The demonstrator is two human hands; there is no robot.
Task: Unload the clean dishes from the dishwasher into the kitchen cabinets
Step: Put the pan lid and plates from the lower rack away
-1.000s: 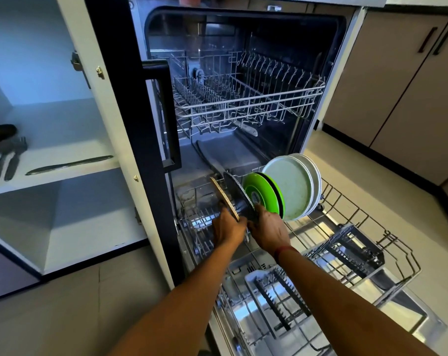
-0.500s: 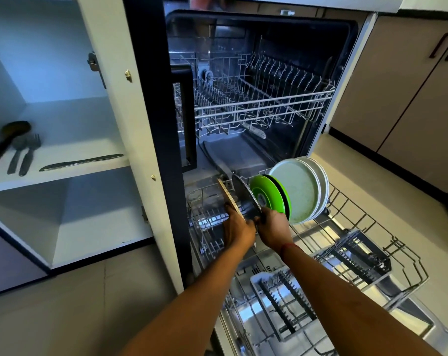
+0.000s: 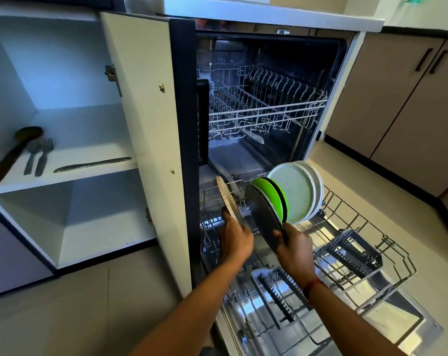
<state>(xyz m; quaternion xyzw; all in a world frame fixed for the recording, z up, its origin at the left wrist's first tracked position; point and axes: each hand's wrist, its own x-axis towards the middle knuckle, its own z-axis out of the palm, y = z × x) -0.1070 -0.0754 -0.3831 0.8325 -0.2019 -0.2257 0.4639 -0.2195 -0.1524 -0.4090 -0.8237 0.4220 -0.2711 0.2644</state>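
Kitchen, open dishwasher (image 3: 269,34): left grip (image 3: 234,237) pinches a tan plate (image 3: 226,199), right grip (image 3: 293,246) a dark plate (image 3: 264,217), both at the far-left end of the lower rack (image 3: 387,240). Edge-held plates may slip, or strike the neighbouring green plate (image 3: 270,195).

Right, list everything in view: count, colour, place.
lower rack: 1, grey wire, pulled out
upper rack: 1, grey wire, inside dishwasher
tan plate: 1, tan, held over lower rack
dark plate: 1, dark grey, held beside tan plate
green plates: 2, green, upright in lower rack
pale plates: at least 2, pale green and white, behind green plates
wooden spoon: 1, brown, cabinet shelf
small cutlery: 2, grey, beside wooden spoon
knife: 1, silver, same shelf
left hand: 1, grips tan plate
right hand: 1, grips dark plate
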